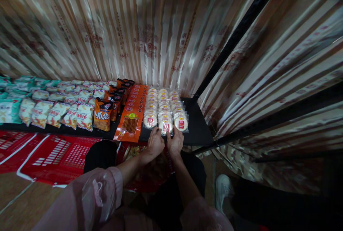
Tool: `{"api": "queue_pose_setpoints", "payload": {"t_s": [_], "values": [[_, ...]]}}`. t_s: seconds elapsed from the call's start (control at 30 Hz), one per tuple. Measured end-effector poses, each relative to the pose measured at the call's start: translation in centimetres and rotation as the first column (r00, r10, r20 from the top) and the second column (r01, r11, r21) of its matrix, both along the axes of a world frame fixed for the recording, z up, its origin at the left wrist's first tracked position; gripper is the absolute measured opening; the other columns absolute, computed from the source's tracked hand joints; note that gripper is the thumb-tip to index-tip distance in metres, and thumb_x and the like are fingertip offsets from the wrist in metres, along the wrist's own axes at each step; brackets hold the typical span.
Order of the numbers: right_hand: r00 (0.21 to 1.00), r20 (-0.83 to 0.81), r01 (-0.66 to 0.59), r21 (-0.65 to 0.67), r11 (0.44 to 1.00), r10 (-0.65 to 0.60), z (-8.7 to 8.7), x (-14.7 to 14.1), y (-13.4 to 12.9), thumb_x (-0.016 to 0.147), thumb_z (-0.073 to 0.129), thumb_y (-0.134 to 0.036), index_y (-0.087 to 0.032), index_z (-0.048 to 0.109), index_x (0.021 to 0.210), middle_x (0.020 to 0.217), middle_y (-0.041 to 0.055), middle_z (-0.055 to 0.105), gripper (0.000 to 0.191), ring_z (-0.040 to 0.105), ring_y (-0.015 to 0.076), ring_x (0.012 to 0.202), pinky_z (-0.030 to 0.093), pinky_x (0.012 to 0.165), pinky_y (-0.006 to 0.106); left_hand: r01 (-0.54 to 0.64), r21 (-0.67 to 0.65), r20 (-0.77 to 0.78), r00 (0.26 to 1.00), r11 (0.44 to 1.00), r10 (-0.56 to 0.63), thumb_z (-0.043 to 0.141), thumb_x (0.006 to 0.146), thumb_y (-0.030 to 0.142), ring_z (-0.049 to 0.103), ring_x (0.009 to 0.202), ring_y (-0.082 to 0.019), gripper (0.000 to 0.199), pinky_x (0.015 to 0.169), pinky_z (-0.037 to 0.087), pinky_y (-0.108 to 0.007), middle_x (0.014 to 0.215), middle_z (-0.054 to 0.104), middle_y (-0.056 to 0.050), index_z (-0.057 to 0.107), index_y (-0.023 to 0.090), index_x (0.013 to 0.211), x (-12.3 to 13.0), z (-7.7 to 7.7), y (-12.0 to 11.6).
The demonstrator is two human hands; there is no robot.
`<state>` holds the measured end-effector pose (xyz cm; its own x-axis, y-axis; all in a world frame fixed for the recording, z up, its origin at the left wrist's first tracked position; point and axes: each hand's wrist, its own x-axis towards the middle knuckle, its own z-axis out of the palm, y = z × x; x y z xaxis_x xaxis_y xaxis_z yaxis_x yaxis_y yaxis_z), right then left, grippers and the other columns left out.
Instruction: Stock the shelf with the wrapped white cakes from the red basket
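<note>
My left hand (156, 143) and my right hand (175, 141) are side by side at the front of a black shelf (197, 124). Between them, the front packet of round white crackers (165, 126) in the middle row is pinched at its lower edge, thumbs and fingers closed on either side. It is a clear packet with a red and yellow label. More such packets stand behind it in three overlapping rows, including a front left packet (150, 120) and a front right packet (181, 123). My fingertips are partly hidden against the packets.
Orange flat snack packs (130, 116) lie left of the crackers, then black-orange bags (102, 115), white snack bags (85, 116) and green bags (10, 111). Red baskets (61, 157) sit below the shelf. A black post (230, 52) rises at right before a pleated curtain (160, 27).
</note>
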<state>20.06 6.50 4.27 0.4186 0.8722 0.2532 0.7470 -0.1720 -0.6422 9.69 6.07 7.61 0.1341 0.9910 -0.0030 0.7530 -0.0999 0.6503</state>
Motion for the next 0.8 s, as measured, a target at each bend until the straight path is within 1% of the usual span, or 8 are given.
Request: {"api": "queue_pose_setpoints", "payload": {"t_s": [0.13, 0.23, 0.37, 0.43, 0.57, 0.7, 0.77, 0.8], "values": [[1.0, -0.025, -0.003, 0.062, 0.998, 0.005, 0.1, 0.1, -0.3, 0.081, 0.041, -0.036, -0.006, 0.053, 0.119, 0.111, 0.019, 0.057, 0.05, 0.047, 0.0275, 0.103, 0.034, 0.094, 0.041, -0.034, 0.051, 0.031, 0.999, 0.998, 0.032, 0.044, 0.074, 0.005, 0.043, 0.124, -0.024, 0.049, 0.106, 0.037, -0.033, 0.134, 0.042, -0.015, 0.052, 0.009, 0.122, -0.2, -0.2, -0.5], [0.992, -0.119, 0.046, 0.147, 0.988, -0.028, 0.4, -0.2, -1.1, 0.081, 0.043, -0.038, -0.009, 0.054, 0.116, 0.108, 0.0178, 0.057, 0.047, 0.047, 0.0257, 0.1, 0.039, 0.088, 0.04, -0.006, 0.115, 0.103, 0.995, 0.993, -0.006, 0.043, 0.073, 0.003, 0.051, 0.113, -0.02, 0.045, 0.1, 0.043, -0.031, 0.129, 0.045, -0.012, 0.056, 0.014, 0.114, -0.9, -0.7, -1.7], [0.962, -0.27, 0.109, 0.256, 0.96, -0.037, 0.2, -1.5, -3.1, 0.084, 0.04, -0.036, -0.011, 0.055, 0.111, 0.099, 0.0135, 0.057, 0.039, 0.052, 0.0195, 0.087, 0.044, 0.078, 0.033, 0.151, 0.182, 0.169, 0.969, 0.972, -0.182, 0.042, 0.074, 0.005, 0.055, 0.102, -0.017, 0.035, 0.093, 0.047, -0.031, 0.112, 0.053, -0.01, 0.061, 0.015, 0.103, -2.4, -2.9, -4.4], [0.95, -0.312, 0.1, 0.269, 0.958, -0.012, -0.4, -2.6, -4.4, 0.085, 0.04, -0.036, -0.013, 0.055, 0.109, 0.097, 0.0114, 0.057, 0.036, 0.054, 0.0171, 0.083, 0.045, 0.075, 0.031, 0.183, 0.162, 0.178, 0.961, 0.97, -0.211, 0.043, 0.078, 0.01, 0.055, 0.102, -0.018, 0.029, 0.092, 0.047, -0.032, 0.107, 0.056, -0.01, 0.062, 0.015, 0.098, -3.2, -4.4, -6.0], [0.951, -0.309, 0.058, 0.188, 0.981, 0.003, -2.6, -4.9, -7.1, 0.085, 0.037, -0.034, -0.015, 0.057, 0.099, 0.096, 0.0109, 0.06, 0.031, 0.055, 0.0194, 0.09, 0.044, 0.084, 0.035, 0.202, 0.048, 0.174, 0.963, 0.978, -0.207, 0.048, 0.078, 0.014, 0.054, 0.103, -0.02, 0.025, 0.092, 0.047, -0.035, 0.11, 0.058, -0.011, 0.064, 0.015, 0.097, -4.8, -6.9, -8.4], [0.952, -0.284, -0.115, 0.009, 0.993, 0.113, -5.7, -7.1, -8.9, 0.08, 0.037, -0.027, -0.014, 0.06, 0.097, 0.1, 0.0136, 0.062, 0.031, 0.055, 0.0234, 0.098, 0.041, 0.09, 0.041, 0.138, -0.133, 0.065, 0.989, 0.981, -0.131, 0.044, 0.081, 0.014, 0.054, 0.104, -0.019, 0.028, 0.093, 0.045, -0.033, 0.113, 0.058, -0.011, 0.065, 0.015, 0.101, -6.8, -8.4, -9.3], [0.939, -0.301, -0.223, -0.154, 0.963, 0.17, -7.3, -8.0, -9.4, 0.078, 0.037, -0.023, -0.013, 0.063, 0.094, 0.1, 0.0156, 0.064, 0.032, 0.058, 0.024, 0.096, 0.043, 0.089, 0.039, 0.063, -0.243, -0.075, 0.994, 0.968, -0.083, 0.041, 0.084, 0.015, 0.052, 0.108, -0.018, 0.031, 0.096, 0.042, -0.031, 0.115, 0.058, -0.01, 0.063, 0.016, 0.106, -8.1, -9.1, -9.3], [0.923, -0.322, -0.297, -0.253, 0.921, 0.209, -8.1, -8.5, -9.7, 0.077, 0.038, -0.021, -0.013, 0.064, 0.091, 0.097, 0.0156, 0.066, 0.031, 0.059, 0.0241, 0.093, 0.044, 0.086, 0.037, 0.015, -0.302, -0.16, 0.985, 0.953, -0.067, 0.039, 0.085, 0.015, 0.052, 0.109, -0.018, 0.033, 0.097, 0.04, -0.031, 0.115, 0.058, -0.011, 0.062, 0.016, 0.109, -8.8, -9.5, -9.2]]}}
